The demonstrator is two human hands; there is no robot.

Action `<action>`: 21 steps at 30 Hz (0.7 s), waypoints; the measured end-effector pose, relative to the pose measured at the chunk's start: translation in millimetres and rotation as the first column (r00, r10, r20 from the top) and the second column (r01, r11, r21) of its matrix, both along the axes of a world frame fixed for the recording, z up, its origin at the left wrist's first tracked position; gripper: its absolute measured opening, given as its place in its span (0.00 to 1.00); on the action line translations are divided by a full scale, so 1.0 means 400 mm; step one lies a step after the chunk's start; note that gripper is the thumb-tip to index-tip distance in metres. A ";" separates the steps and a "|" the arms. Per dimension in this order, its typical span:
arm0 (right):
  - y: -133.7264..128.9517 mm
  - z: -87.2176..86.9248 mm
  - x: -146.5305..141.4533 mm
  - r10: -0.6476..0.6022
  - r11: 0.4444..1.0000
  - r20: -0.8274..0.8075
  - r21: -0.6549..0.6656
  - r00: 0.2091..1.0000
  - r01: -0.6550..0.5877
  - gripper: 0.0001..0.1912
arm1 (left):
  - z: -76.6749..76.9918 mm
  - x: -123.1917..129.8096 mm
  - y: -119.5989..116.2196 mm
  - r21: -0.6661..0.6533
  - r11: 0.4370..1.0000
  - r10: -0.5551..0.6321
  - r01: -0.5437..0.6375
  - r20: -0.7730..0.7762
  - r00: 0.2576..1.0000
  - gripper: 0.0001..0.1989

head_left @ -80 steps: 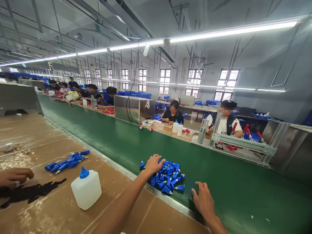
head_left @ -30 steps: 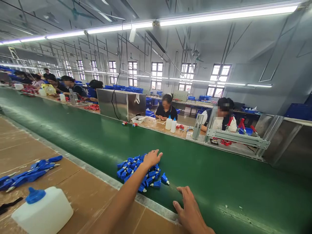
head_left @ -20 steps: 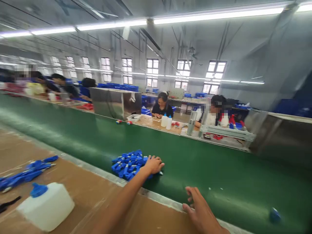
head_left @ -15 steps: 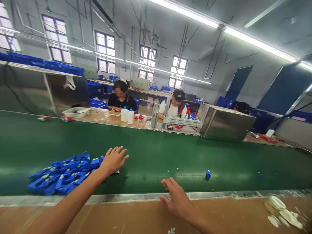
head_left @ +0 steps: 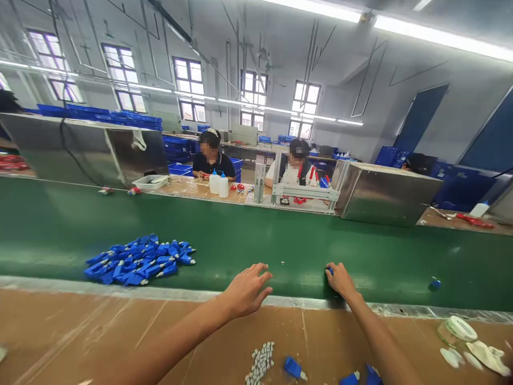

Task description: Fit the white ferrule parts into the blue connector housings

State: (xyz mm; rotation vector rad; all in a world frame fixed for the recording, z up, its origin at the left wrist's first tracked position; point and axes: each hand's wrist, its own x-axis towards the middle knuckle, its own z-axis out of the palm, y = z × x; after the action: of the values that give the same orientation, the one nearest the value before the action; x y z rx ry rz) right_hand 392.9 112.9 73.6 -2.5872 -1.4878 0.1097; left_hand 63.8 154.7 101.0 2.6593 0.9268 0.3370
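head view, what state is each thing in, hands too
Left hand: open, nothing visibly held
Right hand: fingers curled at a blue piece, grip unclear
Blue pile: loose heap on the green belt
Far-right blue item: lying apart on the belt
Grey bits: loose cluster on the brown tabletop
Two white bottles: upright, blue tops on
Ceiling light: lit

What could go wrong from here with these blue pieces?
The lone blue piece sits on the green belt well apart from the blue pile, so it might be overlooked.
The right hand has its fingertips at another blue piece; its grip is unclear, so the piece could slip.
Loose grey bits lie on the brown table between the forearms, where a careless sweep might scatter them.
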 end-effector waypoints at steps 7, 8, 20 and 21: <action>-0.061 0.022 -0.114 0.266 0.964 -0.079 0.031 0.961 -0.264 0.13 | -0.042 0.055 -0.158 -0.163 0.972 -0.183 0.168 -0.084 0.979 0.17; -0.093 0.028 -0.133 0.317 0.949 -0.093 0.038 0.944 -0.315 0.13 | -0.058 0.070 -0.178 -0.155 0.960 -0.251 0.234 -0.102 0.963 0.17; -0.377 0.050 -0.118 0.462 0.868 -0.186 -0.108 0.867 -0.485 0.12 | -0.113 0.138 -0.261 -0.148 0.947 -0.299 0.285 -0.085 0.950 0.11; -0.383 0.066 -0.113 0.457 0.871 -0.203 -0.098 0.866 -0.482 0.10 | -0.105 0.127 -0.264 -0.161 0.954 -0.264 0.253 -0.057 0.963 0.11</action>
State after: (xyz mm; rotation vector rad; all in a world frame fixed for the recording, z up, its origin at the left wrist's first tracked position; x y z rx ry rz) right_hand 347.7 -40.2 100.0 -2.1777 -2.0739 0.5049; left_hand 114.6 49.2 59.1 2.6231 0.5868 0.0976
